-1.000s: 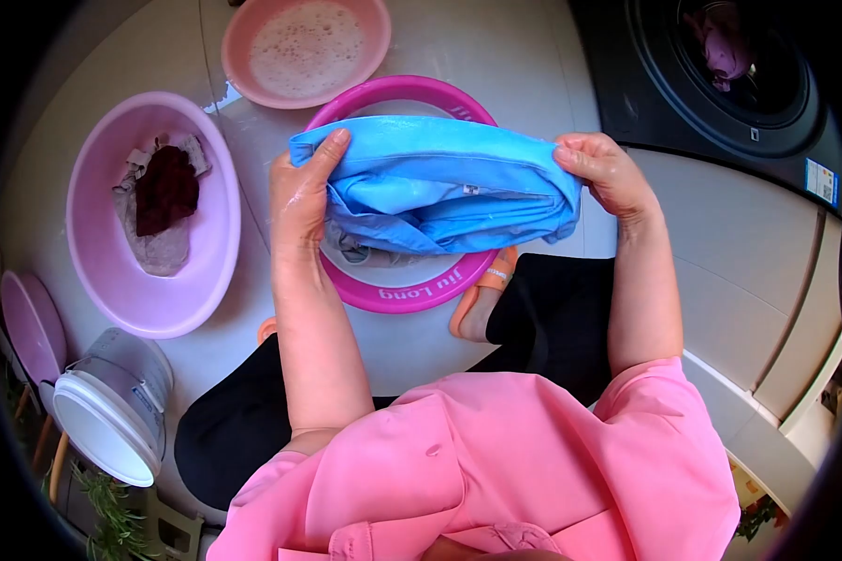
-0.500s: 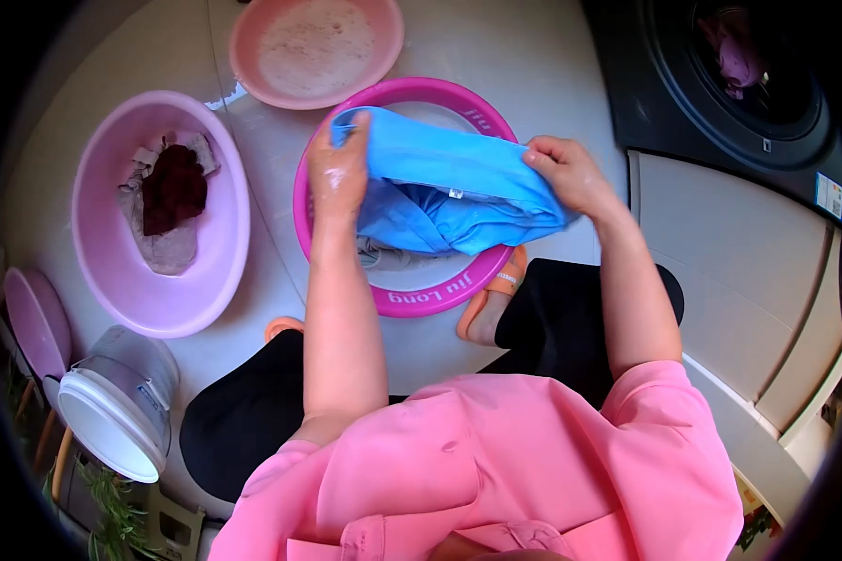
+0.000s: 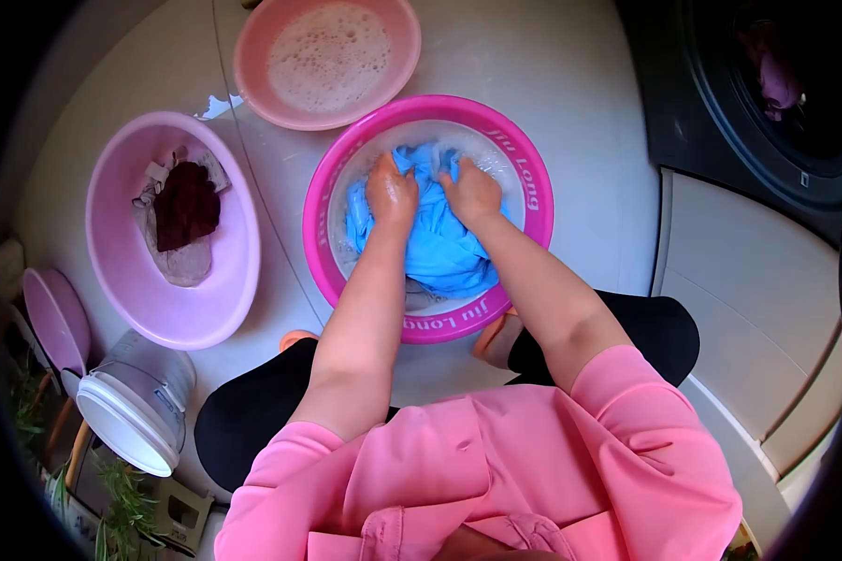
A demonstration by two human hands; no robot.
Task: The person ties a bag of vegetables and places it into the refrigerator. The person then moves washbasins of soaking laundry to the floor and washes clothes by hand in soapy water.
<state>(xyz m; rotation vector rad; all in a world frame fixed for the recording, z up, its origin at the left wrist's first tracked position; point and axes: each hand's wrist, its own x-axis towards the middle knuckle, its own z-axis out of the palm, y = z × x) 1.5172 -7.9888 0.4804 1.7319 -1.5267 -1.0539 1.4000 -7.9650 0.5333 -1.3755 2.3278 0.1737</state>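
Note:
A bright blue garment [image 3: 444, 248] lies bunched in water inside the magenta basin [image 3: 320, 245], which has white "Jiu Long" lettering on its rim. My left hand [image 3: 393, 194] grips the cloth at its upper left, fingers curled into it. Close by on the right, my right hand [image 3: 474, 194] is closed on another part of the same cloth. The fingertips of both hands are partly hidden by fabric and water. Some greyish cloth shows under the blue garment near the basin's lower edge.
Left stands a lilac tub [image 3: 103, 234] holding a dark red cloth [image 3: 187, 208] and greyish cloth. A pink basin [image 3: 252, 70] of sudsy water sits behind. A white bucket [image 3: 126, 425] lies tipped at lower left, near plants. A black washing machine [image 3: 669, 103] is at the right.
The blue garment, held up and stretched wide above the basin before, is now down in the water and bunched. My hands have come closer together and lower.

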